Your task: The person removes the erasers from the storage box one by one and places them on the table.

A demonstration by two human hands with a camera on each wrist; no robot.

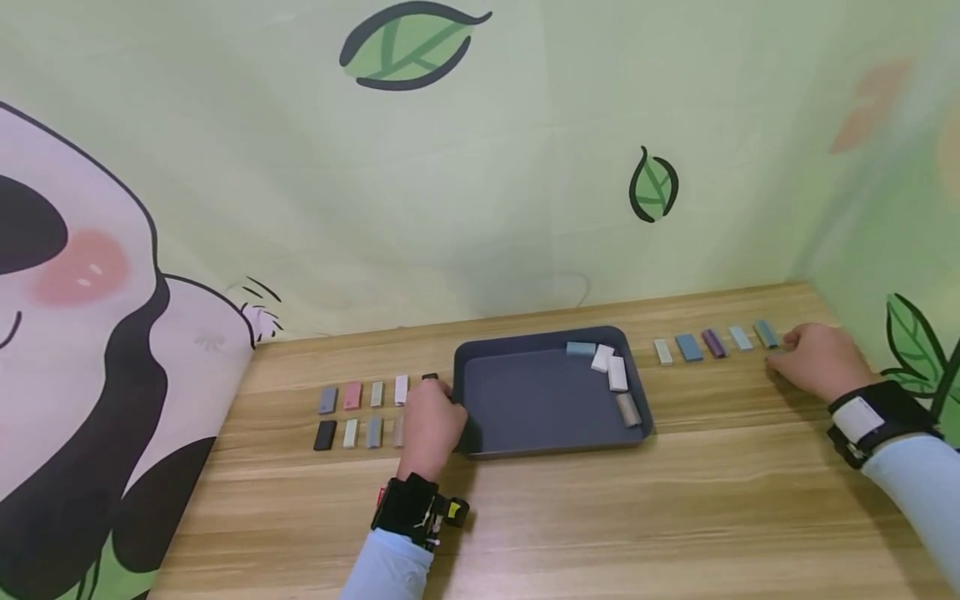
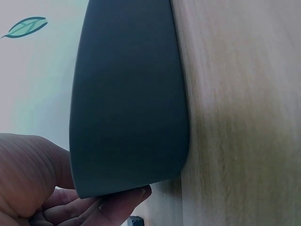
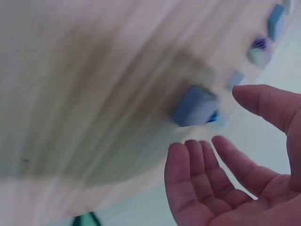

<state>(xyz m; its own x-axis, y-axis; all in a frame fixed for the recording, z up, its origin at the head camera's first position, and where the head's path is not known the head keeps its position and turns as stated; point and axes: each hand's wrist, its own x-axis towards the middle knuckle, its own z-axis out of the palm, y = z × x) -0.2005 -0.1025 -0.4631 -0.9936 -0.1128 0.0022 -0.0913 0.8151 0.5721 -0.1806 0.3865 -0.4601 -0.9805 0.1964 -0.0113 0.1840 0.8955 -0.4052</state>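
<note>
My left hand (image 1: 433,427) is at the left end of a dark grey rectangular tray (image 1: 540,408). In the left wrist view, the thumb side goes behind the tray's wall (image 2: 127,103) and the curled fingers (image 2: 120,205) lie along its end, so the hand grips the tray's edge; the thumb tip is hidden. At the far right, my right hand (image 1: 821,362) is beside a row of small blocks. The right wrist view shows its thumb and fingers spread apart, with a blue-grey block (image 3: 195,107) just beyond the fingertips, apparently untouched.
Inside the tray lie a blue block (image 1: 581,348), white blocks (image 1: 617,374) and a brownish block (image 1: 628,410). Left of it are two rows of small blocks, including a pink one (image 1: 352,396) and a black one (image 1: 325,435). A purple block (image 1: 714,342) stands out in the right row.
</note>
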